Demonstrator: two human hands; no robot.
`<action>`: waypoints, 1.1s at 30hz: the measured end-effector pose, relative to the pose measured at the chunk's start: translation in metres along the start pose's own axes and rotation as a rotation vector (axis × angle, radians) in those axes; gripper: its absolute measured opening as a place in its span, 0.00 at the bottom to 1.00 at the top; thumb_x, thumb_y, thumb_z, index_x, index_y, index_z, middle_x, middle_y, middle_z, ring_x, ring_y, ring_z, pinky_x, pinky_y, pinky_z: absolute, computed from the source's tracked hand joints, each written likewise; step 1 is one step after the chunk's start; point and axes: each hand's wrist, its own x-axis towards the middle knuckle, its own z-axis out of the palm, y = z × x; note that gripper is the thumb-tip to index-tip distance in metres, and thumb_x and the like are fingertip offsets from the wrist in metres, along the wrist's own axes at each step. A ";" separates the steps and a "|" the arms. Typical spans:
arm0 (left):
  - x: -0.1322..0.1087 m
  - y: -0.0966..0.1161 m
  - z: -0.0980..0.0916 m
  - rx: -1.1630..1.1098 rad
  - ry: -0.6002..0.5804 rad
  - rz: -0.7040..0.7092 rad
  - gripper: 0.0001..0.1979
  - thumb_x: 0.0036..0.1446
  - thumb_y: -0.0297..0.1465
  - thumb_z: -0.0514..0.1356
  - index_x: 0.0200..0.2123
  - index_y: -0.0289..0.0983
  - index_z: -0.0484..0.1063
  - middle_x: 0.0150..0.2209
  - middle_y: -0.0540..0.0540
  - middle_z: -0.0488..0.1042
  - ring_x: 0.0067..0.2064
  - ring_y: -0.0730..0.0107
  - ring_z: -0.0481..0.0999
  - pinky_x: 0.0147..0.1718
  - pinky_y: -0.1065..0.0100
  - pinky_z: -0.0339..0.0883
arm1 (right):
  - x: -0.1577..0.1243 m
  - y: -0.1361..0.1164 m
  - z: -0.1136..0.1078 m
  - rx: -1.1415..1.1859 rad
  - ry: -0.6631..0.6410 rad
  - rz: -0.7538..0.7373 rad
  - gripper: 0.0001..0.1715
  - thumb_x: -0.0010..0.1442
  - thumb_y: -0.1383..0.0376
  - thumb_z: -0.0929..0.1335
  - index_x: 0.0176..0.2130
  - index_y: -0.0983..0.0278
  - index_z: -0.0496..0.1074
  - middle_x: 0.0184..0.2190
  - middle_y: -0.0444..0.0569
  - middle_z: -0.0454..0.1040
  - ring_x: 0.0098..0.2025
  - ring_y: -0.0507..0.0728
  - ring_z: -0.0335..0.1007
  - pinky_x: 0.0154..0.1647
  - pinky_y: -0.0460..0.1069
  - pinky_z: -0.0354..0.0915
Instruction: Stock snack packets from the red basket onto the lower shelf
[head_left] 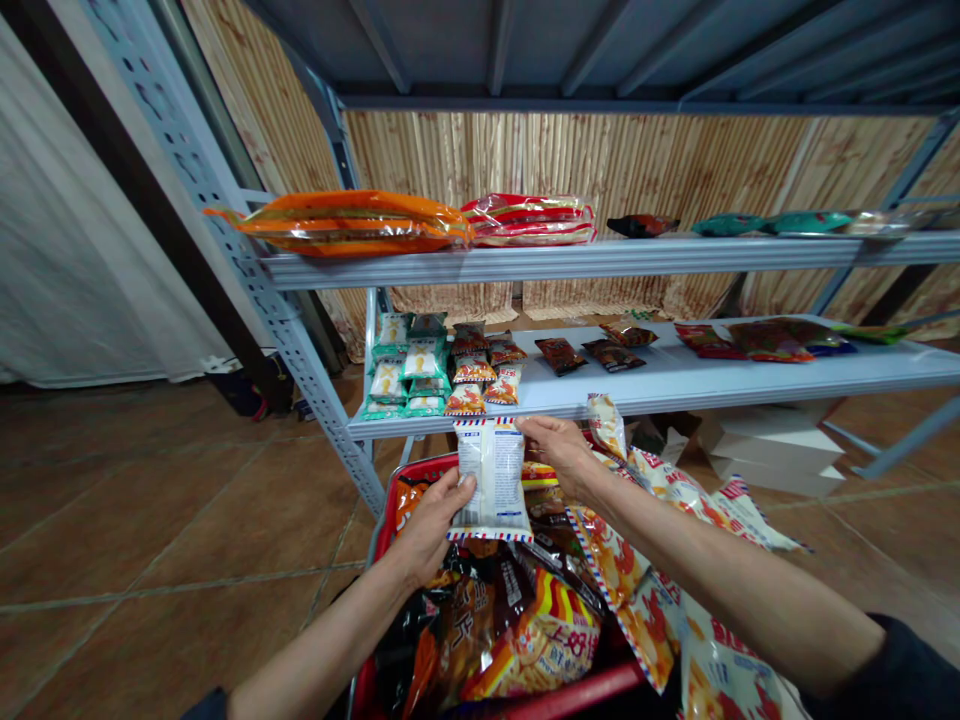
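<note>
While we look down at a two-tier metal shelf rack, our left hand point(431, 525) holds a white snack packet point(491, 480) upright at frame centre, just above a red shopping basket point(525, 695), with the grip pinching the packet's left edge between thumb and fingers. Our right hand point(555, 450) reaches in from the lower right, its fingers together and touching the packet's upper right corner; we cannot tell whether that grip pinches it or only rests there. The packet's back faces us, its red-and-blue striped borders showing at top and bottom. A large printed snack bag point(622, 580) in red and cream lies against our right forearm, and more foil snack bags point(525, 620) fill the basket at lower centre. Behind the hands, the lower shelf point(675, 375) carries green-and-white packets point(390, 380) at its left end, orange-and-white packets point(472, 370) beside them, and small dark packets point(561, 355) farther right. Along the upper shelf point(525, 262), a long orange bag point(352, 222) lies at upper left beside a red bag point(529, 220). Brown floor tiles point(187, 500) spread across the lower left, and stacked white cardboard point(772, 450) sits under the rack at right.
</note>
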 end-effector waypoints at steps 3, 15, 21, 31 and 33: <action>0.000 0.001 0.000 -0.018 0.031 -0.021 0.21 0.47 0.34 0.64 0.46 0.37 0.71 0.41 0.42 0.77 0.38 0.64 0.77 0.39 0.66 0.69 | 0.000 -0.001 0.002 -0.025 -0.016 -0.013 0.16 0.44 0.54 0.72 0.26 0.65 0.73 0.24 0.44 0.73 0.25 0.49 0.66 0.31 0.46 0.65; 0.017 0.008 0.004 -0.075 0.192 0.147 0.20 0.47 0.34 0.64 0.44 0.36 0.69 0.40 0.44 0.77 0.39 0.65 0.76 0.41 0.65 0.67 | -0.024 0.014 0.000 -0.669 -0.097 -0.538 0.18 0.54 0.62 0.65 0.47 0.57 0.68 0.45 0.49 0.69 0.45 0.56 0.66 0.47 0.52 0.63; 0.013 0.012 0.015 -0.051 0.181 0.194 0.19 0.45 0.36 0.65 0.41 0.36 0.69 0.39 0.43 0.76 0.38 0.65 0.75 0.37 0.66 0.66 | -0.026 0.015 0.004 -0.862 -0.095 -0.633 0.22 0.54 0.61 0.66 0.49 0.58 0.68 0.49 0.52 0.68 0.52 0.60 0.61 0.55 0.56 0.54; 0.000 0.018 0.027 0.195 0.123 0.325 0.18 0.56 0.43 0.52 0.45 0.42 0.71 0.55 0.47 0.66 0.55 0.62 0.64 0.46 0.65 0.63 | -0.033 0.000 0.012 -0.570 -0.262 -0.339 0.37 0.51 0.52 0.68 0.56 0.59 0.59 0.49 0.49 0.69 0.48 0.59 0.65 0.50 0.54 0.59; -0.003 0.019 0.030 0.243 0.097 0.340 0.20 0.58 0.43 0.50 0.48 0.42 0.70 0.57 0.46 0.63 0.57 0.61 0.62 0.50 0.63 0.60 | -0.030 0.004 0.011 -0.469 -0.263 -0.301 0.41 0.47 0.53 0.71 0.57 0.61 0.58 0.50 0.50 0.68 0.49 0.59 0.64 0.51 0.54 0.59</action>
